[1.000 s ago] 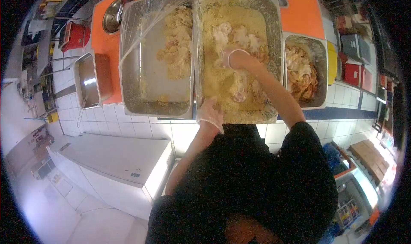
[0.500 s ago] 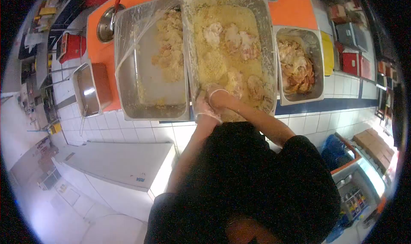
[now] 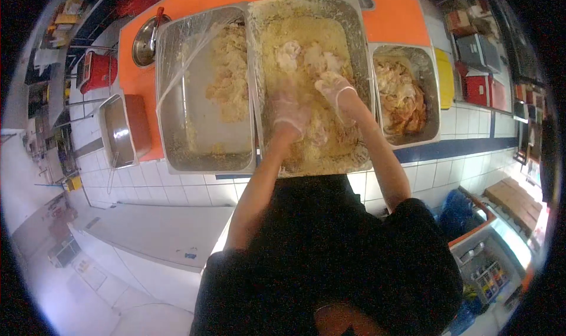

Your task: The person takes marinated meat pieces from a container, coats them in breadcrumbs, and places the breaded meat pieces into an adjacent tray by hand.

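You appear to be breading the meat pieces [image 3: 289, 56] lying in the crumb-lined pan [image 3: 324, 167], your left hand [image 3: 290, 110] and right hand [image 3: 336, 90] inside it, grips not determinable; the next move likely calls for covering pale patches.

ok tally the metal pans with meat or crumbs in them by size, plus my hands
large metal pans: 2
smaller metal pan: 1
gloved hands: 2
total: 5
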Tool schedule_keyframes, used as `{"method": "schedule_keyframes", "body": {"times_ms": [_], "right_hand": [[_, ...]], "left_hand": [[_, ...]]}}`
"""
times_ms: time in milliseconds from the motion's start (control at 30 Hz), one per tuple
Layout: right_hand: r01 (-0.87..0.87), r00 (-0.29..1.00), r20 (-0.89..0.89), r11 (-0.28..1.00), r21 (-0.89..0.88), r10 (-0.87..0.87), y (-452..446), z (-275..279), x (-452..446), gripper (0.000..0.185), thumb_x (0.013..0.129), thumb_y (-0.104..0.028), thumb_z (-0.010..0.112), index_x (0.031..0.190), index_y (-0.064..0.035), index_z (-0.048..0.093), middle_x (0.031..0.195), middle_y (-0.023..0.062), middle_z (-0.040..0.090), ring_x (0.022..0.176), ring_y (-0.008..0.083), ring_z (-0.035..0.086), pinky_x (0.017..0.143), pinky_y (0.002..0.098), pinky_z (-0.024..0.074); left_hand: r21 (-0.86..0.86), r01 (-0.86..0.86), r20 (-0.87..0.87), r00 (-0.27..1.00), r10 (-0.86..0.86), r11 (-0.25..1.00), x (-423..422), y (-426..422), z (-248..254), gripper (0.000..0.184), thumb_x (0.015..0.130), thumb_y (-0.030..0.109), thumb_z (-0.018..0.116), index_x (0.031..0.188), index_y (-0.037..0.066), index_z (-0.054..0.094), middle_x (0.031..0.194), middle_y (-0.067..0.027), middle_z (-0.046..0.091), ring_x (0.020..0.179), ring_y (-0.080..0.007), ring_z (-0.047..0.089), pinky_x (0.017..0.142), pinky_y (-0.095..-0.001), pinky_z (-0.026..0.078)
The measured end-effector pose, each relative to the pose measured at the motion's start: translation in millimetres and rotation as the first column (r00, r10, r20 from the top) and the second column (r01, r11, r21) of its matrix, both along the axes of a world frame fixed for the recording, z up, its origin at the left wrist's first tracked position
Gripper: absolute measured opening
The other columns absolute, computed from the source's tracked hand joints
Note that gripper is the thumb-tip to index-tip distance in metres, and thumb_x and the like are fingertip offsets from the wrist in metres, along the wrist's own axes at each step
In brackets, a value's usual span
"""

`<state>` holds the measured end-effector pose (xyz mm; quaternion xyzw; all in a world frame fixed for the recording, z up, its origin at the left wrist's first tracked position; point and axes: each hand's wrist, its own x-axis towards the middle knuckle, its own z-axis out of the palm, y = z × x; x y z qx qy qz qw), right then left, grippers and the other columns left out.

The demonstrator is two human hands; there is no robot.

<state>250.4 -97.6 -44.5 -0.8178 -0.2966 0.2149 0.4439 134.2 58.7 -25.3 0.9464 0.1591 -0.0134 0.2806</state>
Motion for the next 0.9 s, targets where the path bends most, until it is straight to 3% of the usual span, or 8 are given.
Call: {"method": "schedule_keyframes", "body": {"times_ms": [100, 167, 267, 333, 367, 467, 567, 900], "right_hand": [[0.061, 0.997, -0.048, 0.998, 0.02, -0.06, -17.6, -11.8, -9.9, 0.027, 0.09, -0.027, 0.055, 0.104, -0.005, 0.063, 0.11, 0.0155, 0.062, 0.104, 0.0334, 0.055, 0.094, 0.0414, 0.0414], [0.062, 0.997, -0.055, 0.995, 0.074, -0.058, -30.3, -14.6, -21.7, 0.027, 0.091, -0.028, 0.055, 0.103, -0.0044, 0.063, 0.11, 0.0164, 0.062, 0.103, 0.0336, 0.055, 0.095, 0.0415, 0.0411], [-0.213, 0.781, 0.548, 0.952, -0.22, 0.301, -14.6, -2.2, -24.8, 0.026, 0.089, -0.026, 0.056, 0.1, -0.0037, 0.062, 0.101, 0.017, 0.063, 0.098, 0.0339, 0.057, 0.092, 0.0427, 0.0423], [-0.016, 0.992, -0.13, 0.984, -0.18, -0.008, -3.2, -22.5, -24.4, 0.026, 0.084, -0.024, 0.059, 0.1, -0.0045, 0.062, 0.091, 0.0164, 0.064, 0.096, 0.0325, 0.058, 0.09, 0.0429, 0.0436], [-0.012, 0.994, -0.111, 0.986, -0.166, -0.007, 4.8, -29.5, -17.2, 0.026, 0.084, -0.024, 0.059, 0.1, -0.0045, 0.062, 0.091, 0.0164, 0.064, 0.096, 0.0325, 0.058, 0.09, 0.0429, 0.0436], [-0.182, 0.742, 0.638, 0.977, -0.108, 0.209, 14.9, -76.2, -20.6, 0.025, 0.082, -0.024, 0.06, 0.097, -0.0042, 0.062, 0.084, 0.0156, 0.064, 0.092, 0.0319, 0.059, 0.083, 0.0426, 0.046], [-0.328, 0.906, 0.123, 0.854, -0.404, 0.406, 21.5, -112.2, -24.5, 0.025, 0.082, -0.025, 0.06, 0.096, -0.005, 0.063, 0.09, 0.0152, 0.065, 0.09, 0.0313, 0.06, 0.078, 0.0427, 0.0474], [-0.222, 0.823, 0.343, 0.813, -0.538, 0.452, 5.3, -106.1, 0.9, 0.027, 0.083, -0.026, 0.056, 0.097, -0.0061, 0.068, 0.103, 0.0173, 0.065, 0.094, 0.0323, 0.06, 0.082, 0.0424, 0.0468]], "left_hand": [[0.002, 0.355, -0.386, 0.863, -0.326, 0.935, 19.2, -1.1, 22.7, 0.09, 0.091, 0.058, 0.042, 0.149, 0.0, 0.008, 0.156, -0.0219, 0.003, 0.144, -0.0412, 0.003, 0.117, -0.05, 0.003], [0.073, 0.343, -0.374, 0.88, -0.293, 0.937, 21.9, -8.1, 16.4, 0.092, 0.089, 0.061, 0.043, 0.15, 0.0, 0.009, 0.156, -0.0227, 0.004, 0.144, -0.0401, 0.004, 0.117, -0.0478, 0.003], [0.169, 0.308, -0.303, 0.92, -0.248, 0.936, 16.0, -0.6, -18.7, 0.098, 0.085, 0.065, 0.044, 0.149, -0.001, 0.01, 0.155, -0.0242, 0.005, 0.144, -0.0384, 0.002, 0.118, -0.0452, 0.002], [0.174, 0.304, -0.238, 0.936, -0.26, 0.937, 2.5, 2.8, -51.6, 0.102, 0.084, 0.067, 0.044, 0.149, -0.003, 0.009, 0.155, -0.0249, 0.004, 0.144, -0.0378, 0.0, 0.118, -0.0448, 0.001], [0.232, 0.148, -0.166, 0.98, -0.111, 0.961, 3.1, 3.8, -66.3, 0.104, 0.084, 0.067, 0.044, 0.148, -0.006, 0.008, 0.155, -0.0255, 0.003, 0.145, -0.0376, -0.002, 0.118, -0.0445, 0.0], [0.306, 0.13, -0.2, 0.977, -0.069, 0.943, 6.5, 6.7, -64.1, 0.107, 0.082, 0.066, 0.046, 0.146, -0.01, 0.006, 0.155, -0.0262, 0.003, 0.144, -0.038, -0.003, 0.118, -0.0439, -0.001], [0.33, 0.273, -0.367, 0.919, -0.144, 0.904, 2.4, 5.6, -42.3, 0.102, 0.082, 0.065, 0.048, 0.147, -0.004, 0.012, 0.155, -0.0247, 0.005, 0.144, -0.0411, 0.0, 0.117, -0.0489, 0.0], [0.187, 0.472, -0.445, 0.822, -0.355, 0.861, 9.9, 2.6, 15.4, 0.104, 0.079, 0.065, 0.058, 0.15, 0.003, 0.014, 0.157, -0.0206, 0.005, 0.144, -0.0401, 0.001, 0.116, -0.0515, 0.005]]}}
